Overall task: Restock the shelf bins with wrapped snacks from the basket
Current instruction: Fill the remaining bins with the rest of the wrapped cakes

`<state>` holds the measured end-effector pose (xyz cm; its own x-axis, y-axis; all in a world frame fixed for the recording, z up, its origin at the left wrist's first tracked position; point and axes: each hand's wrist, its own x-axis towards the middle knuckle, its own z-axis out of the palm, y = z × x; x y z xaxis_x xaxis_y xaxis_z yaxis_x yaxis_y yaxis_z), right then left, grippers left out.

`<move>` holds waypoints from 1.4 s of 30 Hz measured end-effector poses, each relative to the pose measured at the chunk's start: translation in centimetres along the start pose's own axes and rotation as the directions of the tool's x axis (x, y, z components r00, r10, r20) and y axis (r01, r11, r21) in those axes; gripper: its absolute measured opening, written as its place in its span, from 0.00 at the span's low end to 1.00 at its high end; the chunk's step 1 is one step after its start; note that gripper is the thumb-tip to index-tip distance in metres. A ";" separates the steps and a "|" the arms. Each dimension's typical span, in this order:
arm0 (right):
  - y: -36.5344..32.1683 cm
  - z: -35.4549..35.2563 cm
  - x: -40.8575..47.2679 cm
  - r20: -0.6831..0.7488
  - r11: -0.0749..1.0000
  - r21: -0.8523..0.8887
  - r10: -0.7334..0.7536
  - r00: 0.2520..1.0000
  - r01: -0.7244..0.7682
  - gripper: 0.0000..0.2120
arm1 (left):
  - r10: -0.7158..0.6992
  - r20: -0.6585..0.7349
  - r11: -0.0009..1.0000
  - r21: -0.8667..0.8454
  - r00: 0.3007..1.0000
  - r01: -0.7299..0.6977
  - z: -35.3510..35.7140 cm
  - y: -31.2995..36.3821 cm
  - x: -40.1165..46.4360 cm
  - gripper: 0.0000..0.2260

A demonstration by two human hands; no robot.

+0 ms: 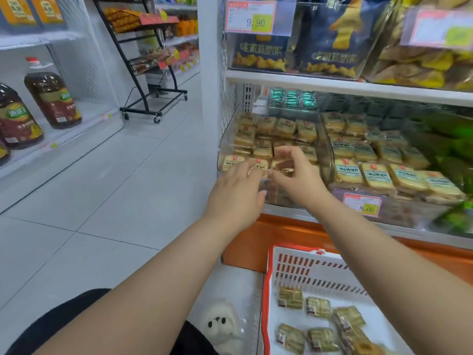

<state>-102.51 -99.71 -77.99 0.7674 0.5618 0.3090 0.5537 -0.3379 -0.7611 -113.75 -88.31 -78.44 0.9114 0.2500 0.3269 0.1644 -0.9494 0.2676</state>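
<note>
A clear shelf bin (223, 139) at the left end of the lower shelf holds several yellow wrapped snacks (266, 126). Both my hands reach over its front edge. My right hand (298, 172) pinches one wrapped snack (282, 166) at the front row. My left hand (236, 193) lies with straight fingers on the packets next to it. The white basket with a red rim (266, 290) stands at the lower right and holds several greenish wrapped snacks (318, 307).
A second bin (330, 152) to the right holds similar snacks with blue labels. Price tags (362, 204) hang on the shelf front. Oil bottles (52, 96) stand on the left shelf. A black wheeled rack (153, 73) stands in the tiled aisle.
</note>
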 end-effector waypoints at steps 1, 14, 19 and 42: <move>0.4 -0.4 -2.2 -0.012 1.000 0.022 0.004 1.000 -0.004 0.18 | 0.036 0.022 0.999 0.014 0.999 -0.037 0.7 0.6 -0.7 0.20; 18.7 -0.3 -21.5 0.245 0.833 -0.242 0.548 0.800 -0.497 0.04 | 0.074 0.450 0.984 -0.176 0.890 0.007 18.3 6.8 -15.7 0.18; 23.8 2.3 -23.0 0.365 0.792 -0.421 0.594 0.716 -0.442 0.03 | 0.105 0.423 0.988 -0.148 0.900 -0.045 20.5 6.6 -17.0 0.15; 31.3 10.3 -21.4 0.348 0.710 -0.255 0.701 0.622 -0.657 0.20 | 0.087 0.307 0.989 -0.143 0.948 -0.045 22.9 5.9 -16.6 0.08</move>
<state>-104.92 -114.52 -114.32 0.7536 0.3753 -0.5396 -0.0288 -0.8014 -0.5975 -119.23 -102.37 -103.04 0.9939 0.0957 0.0546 0.0680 -0.9227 0.3794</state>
